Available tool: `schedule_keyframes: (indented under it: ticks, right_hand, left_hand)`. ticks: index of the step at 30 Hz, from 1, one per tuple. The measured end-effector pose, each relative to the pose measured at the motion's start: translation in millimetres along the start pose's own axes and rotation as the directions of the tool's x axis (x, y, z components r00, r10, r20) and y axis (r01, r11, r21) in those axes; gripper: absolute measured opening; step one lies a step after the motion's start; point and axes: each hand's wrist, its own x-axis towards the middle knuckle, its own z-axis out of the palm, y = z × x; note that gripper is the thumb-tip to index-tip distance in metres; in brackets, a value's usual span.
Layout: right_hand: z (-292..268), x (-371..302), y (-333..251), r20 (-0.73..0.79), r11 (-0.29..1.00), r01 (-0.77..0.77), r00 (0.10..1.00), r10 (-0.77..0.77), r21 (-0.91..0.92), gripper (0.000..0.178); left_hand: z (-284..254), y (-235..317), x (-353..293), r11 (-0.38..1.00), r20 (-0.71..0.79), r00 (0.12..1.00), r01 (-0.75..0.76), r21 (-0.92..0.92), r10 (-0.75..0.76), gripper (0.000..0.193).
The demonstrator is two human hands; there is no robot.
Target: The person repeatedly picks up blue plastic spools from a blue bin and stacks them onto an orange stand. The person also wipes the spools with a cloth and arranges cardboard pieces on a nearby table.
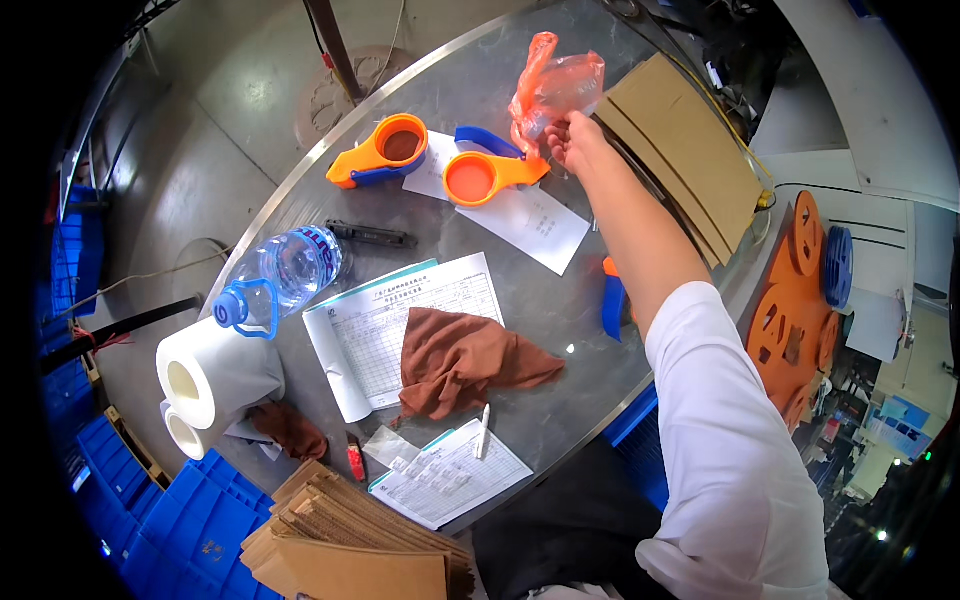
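Observation:
My right hand (572, 140) reaches across the grey metal table (560, 300) and grips a crumpled orange-tinted plastic bag (552, 85), lifted near the far edge. Just left of the hand lie two orange tape dispensers with blue handles (480, 175) (385, 150), resting partly on white paper sheets (530, 222). A stack of brown cardboard sheets (680, 140) leans right of the hand. My left hand is out of sight.
A brown cloth (460, 360) lies on an open form booklet (385, 325). A water jug with blue cap (280, 275), white rolls (205, 375), a clipboard form with pen (450, 475), a cardboard stack (350, 545), blue crates (180, 520) and orange reels (790, 310) surround it.

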Motion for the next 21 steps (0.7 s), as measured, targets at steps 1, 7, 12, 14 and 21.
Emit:
schedule_keyframes:
  ticks: [1,7,12,14,21]
  right_hand:
    - [0,3,6,0.001,0.999,0.013,1.000,-0.013,0.043,0.025]
    - [-15,-42,41,0.031,0.978,0.208,0.978,-0.209,0.036,0.036]
    - [-67,-158,120,0.161,0.855,0.506,0.858,-0.487,-0.113,0.031]
    - [-92,-222,169,0.242,0.882,0.451,0.879,-0.411,-0.138,0.026]
    - [-149,-493,393,0.631,0.917,0.054,0.741,0.229,-0.396,0.034]
  left_hand:
    - [2,-1,2,0.999,-0.033,0.999,-0.040,-0.008,0.040,0.026]
    - [22,-22,2,0.998,0.022,0.999,-0.047,0.033,0.046,0.024]
    - [1,8,1,0.968,0.092,0.992,0.102,-0.228,-0.083,0.037]
    - [7,19,3,0.865,0.023,0.989,0.139,-0.482,-0.147,0.041]
    - [14,25,4,0.805,-0.139,0.987,-0.017,-0.593,-0.082,0.048]
